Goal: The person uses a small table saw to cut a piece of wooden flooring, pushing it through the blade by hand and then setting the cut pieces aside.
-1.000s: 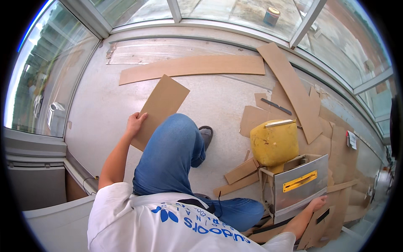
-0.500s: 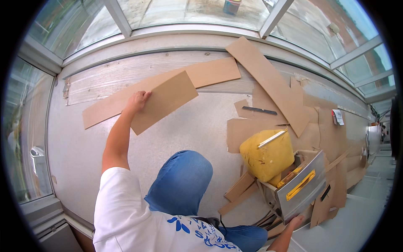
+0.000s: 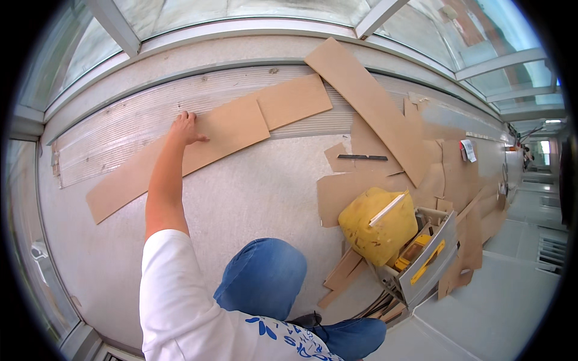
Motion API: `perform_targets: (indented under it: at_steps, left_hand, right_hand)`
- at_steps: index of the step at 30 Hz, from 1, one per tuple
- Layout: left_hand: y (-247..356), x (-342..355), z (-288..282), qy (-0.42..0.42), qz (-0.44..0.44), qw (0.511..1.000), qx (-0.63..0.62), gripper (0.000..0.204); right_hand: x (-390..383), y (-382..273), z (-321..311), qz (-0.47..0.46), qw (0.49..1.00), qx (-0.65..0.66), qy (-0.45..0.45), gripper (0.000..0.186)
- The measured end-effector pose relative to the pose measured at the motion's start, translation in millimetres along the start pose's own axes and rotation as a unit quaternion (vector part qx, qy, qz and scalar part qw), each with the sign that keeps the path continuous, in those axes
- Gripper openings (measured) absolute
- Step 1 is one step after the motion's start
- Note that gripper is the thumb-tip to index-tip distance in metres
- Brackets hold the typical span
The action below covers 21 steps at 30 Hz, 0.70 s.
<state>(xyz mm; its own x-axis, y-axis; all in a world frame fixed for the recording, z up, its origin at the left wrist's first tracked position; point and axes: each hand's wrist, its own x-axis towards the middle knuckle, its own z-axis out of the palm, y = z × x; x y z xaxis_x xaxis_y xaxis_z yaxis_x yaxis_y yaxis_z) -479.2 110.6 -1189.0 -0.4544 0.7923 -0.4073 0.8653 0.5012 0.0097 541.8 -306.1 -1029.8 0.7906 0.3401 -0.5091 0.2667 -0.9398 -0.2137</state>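
Brown cardboard piece [image 3: 226, 129] lies flat on the pale floor [image 3: 253, 192] against the long strip [image 3: 150, 168] by the window wall, my left hand [image 3: 185, 127] pressing it with fingers spread, my right hand out of sight.

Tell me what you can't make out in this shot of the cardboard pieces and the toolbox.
Head view:
- Right hand: not in the picture, so what it holds is unknown.
- Left hand: lies on the cardboard piece; its palm is hidden.
- Toolbox: contents mostly covered by the yellow bag.
- Small label on the far cardboard: too small to read.
- Long cardboard strip: partly under the held piece.
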Motion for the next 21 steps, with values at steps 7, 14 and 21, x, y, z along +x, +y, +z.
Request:
perform_targets:
  at_steps: [7, 14, 21]
  left_hand:
    - [16, -35, 7, -0.095, 0.032, 0.993, 0.064, 0.116]
    - [38, -75, 22, -0.002, 0.046, 0.998, 0.04, 0.115]
    - [53, -97, 41, -0.074, 0.023, 0.99, 0.118, 0.121]
  right_hand:
    - [36, -12, -12, -0.062, 0.915, 0.393, -0.069, 0.059]
    - [9, -62, 16, -0.238, 0.953, 0.091, 0.164, 0.034]
    - [-96, -199, -4, -0.441, 0.871, 0.004, 0.215, 0.029]
